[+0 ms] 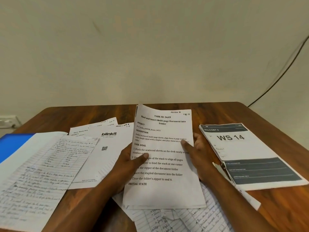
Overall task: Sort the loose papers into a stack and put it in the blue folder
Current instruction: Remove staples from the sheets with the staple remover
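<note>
A stack of printed sheets (163, 190), its top page headed "TASK ID: 3649", stands tilted up above the table's middle. My left hand (128, 162) grips its left edge with the thumb on the page. My right hand (196, 151) grips the right edge, thumb on the text. The blue folder (12, 144) lies at the far left, mostly covered by a handwritten sheet (43, 173). A "blinkit" sheet (103, 156) and another printed sheet (93, 127) lie left of the stack. A "WS 14" sheet pile (247, 154) lies to the right. Handwritten pages (180, 218) lie under the held stack.
The wooden table (217, 113) ends at a pale wall. A wall socket (8, 122) sits at the far left. A dark cable (284, 72) hangs down the wall at the right. A small white object (219, 167) lies by the "WS 14" pile.
</note>
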`<state>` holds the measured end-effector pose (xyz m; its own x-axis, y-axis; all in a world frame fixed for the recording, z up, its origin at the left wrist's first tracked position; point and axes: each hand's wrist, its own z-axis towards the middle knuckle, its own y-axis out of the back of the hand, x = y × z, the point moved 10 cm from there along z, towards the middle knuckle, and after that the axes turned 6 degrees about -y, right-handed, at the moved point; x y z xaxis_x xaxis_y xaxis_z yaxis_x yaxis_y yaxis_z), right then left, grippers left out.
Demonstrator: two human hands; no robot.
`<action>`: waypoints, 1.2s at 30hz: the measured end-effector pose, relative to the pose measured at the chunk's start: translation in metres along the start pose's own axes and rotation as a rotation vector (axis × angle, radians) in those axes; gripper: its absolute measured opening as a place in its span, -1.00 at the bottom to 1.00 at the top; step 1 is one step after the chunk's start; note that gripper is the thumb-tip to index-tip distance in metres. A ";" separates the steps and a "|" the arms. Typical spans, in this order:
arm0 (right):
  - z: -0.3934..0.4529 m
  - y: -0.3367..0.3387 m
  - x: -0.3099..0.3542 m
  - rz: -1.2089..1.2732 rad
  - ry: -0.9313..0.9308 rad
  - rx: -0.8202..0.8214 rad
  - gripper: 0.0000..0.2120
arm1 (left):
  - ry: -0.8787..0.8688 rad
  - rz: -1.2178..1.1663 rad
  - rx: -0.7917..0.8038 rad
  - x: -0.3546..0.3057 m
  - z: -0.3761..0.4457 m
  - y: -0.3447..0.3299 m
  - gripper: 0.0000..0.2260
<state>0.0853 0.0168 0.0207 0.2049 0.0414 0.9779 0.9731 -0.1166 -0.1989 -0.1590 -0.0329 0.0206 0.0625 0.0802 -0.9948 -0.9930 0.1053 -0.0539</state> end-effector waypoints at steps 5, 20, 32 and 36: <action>0.003 0.002 0.004 -0.057 0.051 -0.013 -0.62 | 0.014 -0.008 0.007 0.001 -0.001 -0.001 -0.74; 0.005 -0.007 -0.001 0.041 0.092 0.146 -0.55 | -0.011 0.050 -0.030 -0.003 -0.004 0.001 -0.77; 0.005 0.002 -0.002 0.058 0.046 0.026 -0.68 | -0.120 0.199 -0.068 -0.017 -0.003 0.010 -0.73; 0.004 0.001 0.000 0.052 0.043 0.028 -0.65 | -0.114 0.176 -0.029 -0.015 -0.002 0.007 -0.71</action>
<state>0.0868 0.0202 0.0197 0.2512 -0.0070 0.9679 0.9638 -0.0899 -0.2508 -0.1674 -0.0353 0.0347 -0.1026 0.2068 -0.9730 -0.9920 0.0515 0.1156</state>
